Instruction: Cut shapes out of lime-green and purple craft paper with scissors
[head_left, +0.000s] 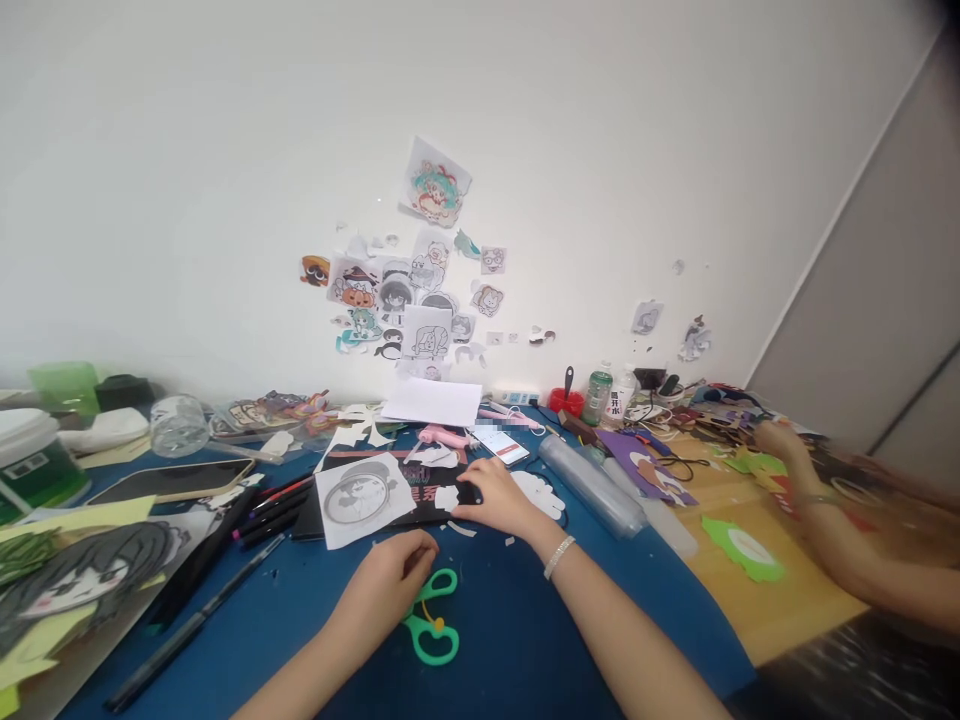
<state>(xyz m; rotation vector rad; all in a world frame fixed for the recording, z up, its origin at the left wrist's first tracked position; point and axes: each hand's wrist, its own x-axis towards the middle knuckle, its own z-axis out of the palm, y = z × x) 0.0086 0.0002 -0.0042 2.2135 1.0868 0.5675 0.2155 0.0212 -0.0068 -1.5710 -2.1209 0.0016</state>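
Note:
My right hand point(499, 500), with a beaded bracelet on its wrist, reaches over the right end of a black flat case with pink lettering point(349, 465). Its thumb and forefinger are apart, beside a small white paper scrap point(447, 499). My left hand point(394, 575) is closed, its fingers curled inward, and whatever they hold is hidden. Green-handled scissors point(436, 645) lie by it, blades out of sight behind the hand. Above it, a torn paper with a grey oval drawing point(366, 500) rests partly on the black case.
Pens point(202, 620) and a cartoon cutout point(90, 570) lie left. A phone point(501, 445), a clear plastic roll point(592, 485) and bottles point(598, 395) stand or lie beyond my right hand. At far right, another person's blurred arm point(832, 530) reaches over a green paper cutout point(742, 548).

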